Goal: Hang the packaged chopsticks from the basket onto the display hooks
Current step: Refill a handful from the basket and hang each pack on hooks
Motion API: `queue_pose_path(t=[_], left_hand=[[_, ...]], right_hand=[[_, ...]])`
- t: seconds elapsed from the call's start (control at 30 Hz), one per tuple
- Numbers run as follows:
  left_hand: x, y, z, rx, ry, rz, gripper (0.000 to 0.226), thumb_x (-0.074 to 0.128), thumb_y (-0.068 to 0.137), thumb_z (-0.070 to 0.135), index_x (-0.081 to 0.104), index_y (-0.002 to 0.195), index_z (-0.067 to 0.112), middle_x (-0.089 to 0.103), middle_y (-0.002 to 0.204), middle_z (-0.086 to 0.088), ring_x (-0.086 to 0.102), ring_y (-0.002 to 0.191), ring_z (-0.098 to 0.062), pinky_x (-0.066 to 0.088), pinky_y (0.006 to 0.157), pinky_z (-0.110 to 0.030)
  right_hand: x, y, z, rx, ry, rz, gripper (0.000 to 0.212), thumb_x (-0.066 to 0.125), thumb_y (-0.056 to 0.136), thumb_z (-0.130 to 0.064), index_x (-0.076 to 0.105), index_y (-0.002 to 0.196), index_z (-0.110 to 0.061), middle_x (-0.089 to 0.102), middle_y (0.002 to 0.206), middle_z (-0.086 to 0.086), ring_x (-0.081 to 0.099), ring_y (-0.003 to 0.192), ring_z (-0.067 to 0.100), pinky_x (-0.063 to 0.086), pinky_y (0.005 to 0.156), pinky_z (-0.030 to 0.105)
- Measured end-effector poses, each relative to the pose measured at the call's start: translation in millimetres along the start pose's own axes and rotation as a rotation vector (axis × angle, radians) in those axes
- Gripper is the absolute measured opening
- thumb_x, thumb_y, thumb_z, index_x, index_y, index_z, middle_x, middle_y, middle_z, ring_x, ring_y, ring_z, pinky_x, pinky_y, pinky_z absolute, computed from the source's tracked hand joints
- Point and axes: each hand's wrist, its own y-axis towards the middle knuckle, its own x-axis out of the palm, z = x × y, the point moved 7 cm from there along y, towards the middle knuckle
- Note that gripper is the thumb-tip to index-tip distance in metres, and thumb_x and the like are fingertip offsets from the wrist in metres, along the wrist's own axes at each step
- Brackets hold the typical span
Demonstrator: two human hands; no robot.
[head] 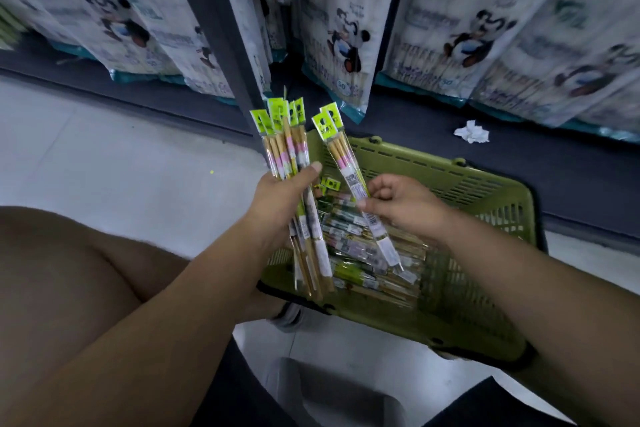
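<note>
green basket [485, 184] on the floor at four o'clock, loose chopstick packets [356, 246] inside. left hand [277, 198] grips a fanned bundle [284, 149] pointing to twelve. right hand [405, 204] pinches two packets [346, 166] just beside it. best to square the green header tabs so their holes align before hanging. hooks not in view.

Bare left forearm [173, 305] and bare right forearm [519, 288], uncovered right back to the frame edge. Bare knee [69, 270] out left. Dark shorts [232, 395] down low, grey shoe [287, 317] just peeking.
</note>
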Motion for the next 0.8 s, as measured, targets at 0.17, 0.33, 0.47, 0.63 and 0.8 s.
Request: queue_pose_path(t=[0.17,0.33,0.47,0.63,0.8], left_hand=[[60.2,-41.2,29.3,0.024,-0.129,-0.267,0.029,0.077,0.091,0.016,0.071,0.117,0.005,0.077,0.105,-0.018,0.074,0.099,-0.039,0.061,0.088,-0.053],[87.0,-74.0,81.1,0.169,-0.1,-0.322,0.028,0.083,0.084,0.015,0.074,0.11,0.009,0.078,0.104,-0.015,0.072,0.105,-0.038,0.057,0.094,-0.057],[105.7,-105.1,130.4,0.337,-0.039,-0.395,0.016,0.087,0.081,0.018,0.079,0.093,0.026,0.08,0.101,-0.01,0.076,0.098,-0.031,0.062,0.085,-0.049],[131.8,-148.5,193.5,0.61,0.073,-0.517,0.024,0.083,0.084,0.017,0.076,0.105,0.027,0.08,0.102,0.0,0.077,0.097,-0.019,0.062,0.081,-0.034],[160.0,-183.1,255.3,0.842,0.169,-0.569,0.03,0.085,0.081,0.022,0.075,0.104,0.039,0.08,0.105,0.005,0.076,0.1,-0.015,0.062,0.085,-0.031]], right_hand=[[-12.9,-49.0,-62.1,-0.125,0.15,0.136,0.017,0.082,0.085,-0.021,0.065,0.087,-0.017,0.066,0.07,-0.003,0.059,0.058,0.004,0.051,0.054,0.022],[-38.7,-103.5,-106.7,-0.26,0.209,0.314,0.013,0.086,0.08,-0.023,0.074,0.075,-0.022,0.067,0.066,-0.002,0.06,0.057,0.01,0.051,0.053,0.023],[-66.4,-145.8,-150.0,-0.362,0.115,0.462,0.033,0.082,0.072,-0.048,0.073,0.078,-0.017,0.073,0.074,0.004,0.066,0.064,0.015,0.057,0.061,0.026],[-116.5,-193.6,-232.7,-0.643,0.058,0.653,0.009,0.077,0.089,-0.033,0.071,0.085,-0.027,0.073,0.083,0.008,0.071,0.08,0.03,0.062,0.07,0.045],[-148.4,-225.6,-305.6,-0.807,-0.049,0.729,0.016,0.079,0.088,-0.034,0.067,0.083,-0.023,0.069,0.074,0.005,0.069,0.068,0.023,0.06,0.058,0.033]])
